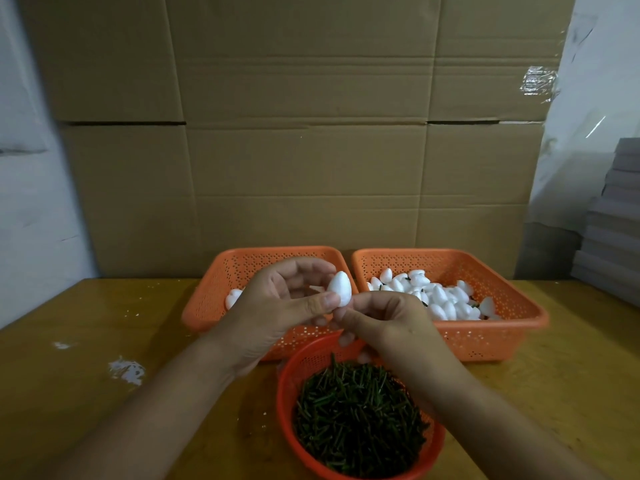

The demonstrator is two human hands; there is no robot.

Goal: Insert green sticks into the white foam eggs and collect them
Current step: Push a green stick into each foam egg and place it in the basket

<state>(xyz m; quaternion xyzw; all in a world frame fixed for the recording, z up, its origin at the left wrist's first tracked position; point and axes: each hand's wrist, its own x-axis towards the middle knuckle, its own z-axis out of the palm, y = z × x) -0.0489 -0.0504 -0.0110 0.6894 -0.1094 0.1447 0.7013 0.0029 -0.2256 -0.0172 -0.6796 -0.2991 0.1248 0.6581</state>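
Note:
My left hand [280, 299] pinches a white foam egg [340, 288] between thumb and fingers, above the gap between the baskets. My right hand [384, 320] is curled just below the egg, its fingertips meeting the egg's lower end; any stick in them is hidden. A round red basket [287, 386] full of short green sticks [356, 417] stands in front. The left orange basket [221, 271] shows one egg at its left side. The right orange basket [502, 327] holds several eggs [436, 296], some with dark stick ends showing.
A wooden table [104, 341] carries the baskets, with white foam scraps [126, 370] on its left. A tall cardboard wall [304, 133] stands right behind the baskets. Grey stacked boards [613, 220] sit at the far right.

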